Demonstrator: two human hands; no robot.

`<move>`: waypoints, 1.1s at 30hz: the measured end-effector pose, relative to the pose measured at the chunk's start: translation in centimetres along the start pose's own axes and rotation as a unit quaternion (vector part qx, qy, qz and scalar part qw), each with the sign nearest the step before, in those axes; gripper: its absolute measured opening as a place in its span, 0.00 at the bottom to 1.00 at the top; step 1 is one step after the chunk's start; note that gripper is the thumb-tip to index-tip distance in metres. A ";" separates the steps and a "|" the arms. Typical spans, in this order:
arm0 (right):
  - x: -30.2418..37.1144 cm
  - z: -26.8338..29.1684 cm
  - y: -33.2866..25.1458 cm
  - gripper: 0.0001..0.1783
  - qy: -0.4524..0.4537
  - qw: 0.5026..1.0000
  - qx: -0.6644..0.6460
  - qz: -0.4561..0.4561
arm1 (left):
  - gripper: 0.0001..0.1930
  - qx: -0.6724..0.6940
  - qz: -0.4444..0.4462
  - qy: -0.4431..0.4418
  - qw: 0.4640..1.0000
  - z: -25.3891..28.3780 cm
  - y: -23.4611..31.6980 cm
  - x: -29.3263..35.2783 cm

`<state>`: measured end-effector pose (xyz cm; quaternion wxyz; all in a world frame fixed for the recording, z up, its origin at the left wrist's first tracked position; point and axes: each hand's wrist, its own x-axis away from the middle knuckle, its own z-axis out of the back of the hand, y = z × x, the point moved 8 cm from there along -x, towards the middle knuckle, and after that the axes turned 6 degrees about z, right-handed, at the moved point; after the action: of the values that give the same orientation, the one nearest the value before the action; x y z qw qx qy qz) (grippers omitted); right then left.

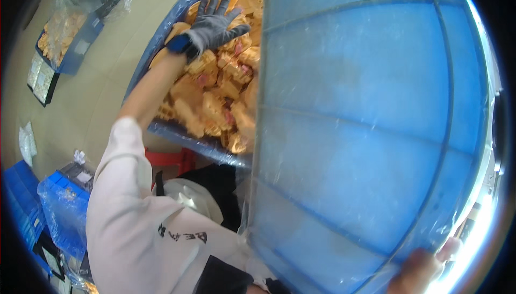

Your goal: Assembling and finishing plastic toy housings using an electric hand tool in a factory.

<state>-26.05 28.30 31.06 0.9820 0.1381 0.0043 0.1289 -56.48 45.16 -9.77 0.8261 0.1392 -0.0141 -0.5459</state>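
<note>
My left hand [213, 28], in a grey glove with a dark watch at the wrist, lies with fingers spread on a heap of tan moulded plastic parts [204, 108]. The heap fills a blue bin [177, 133] lined with clear plastic film. A large blue plastic crate [355, 127] is tipped up on the right, its ribbed face toward me, covering the right part of the bin. Low at the right, my right hand [422, 270] is blurred and grips the crate's lower edge. Some parts beside the crate are blurred; its inside is hidden.
At the far left, another blue bin [80, 47] of tan parts stands on the floor near a black-edged tray [42, 79]. Blue crates [62, 202] with film sit at the lower left. A red stool [172, 159] shows below the bin.
</note>
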 end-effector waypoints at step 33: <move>-8.0 -2.4 8.6 0.21 0.144 0.941 0.036 -0.305 | 0.28 0.736 0.224 -0.013 0.638 22.5 -4.1 23.3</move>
<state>-36.07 34.92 30.86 0.9576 0.1455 0.1920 -0.1581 -54.70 17.78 7.81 0.5468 0.6872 -0.4525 -0.1548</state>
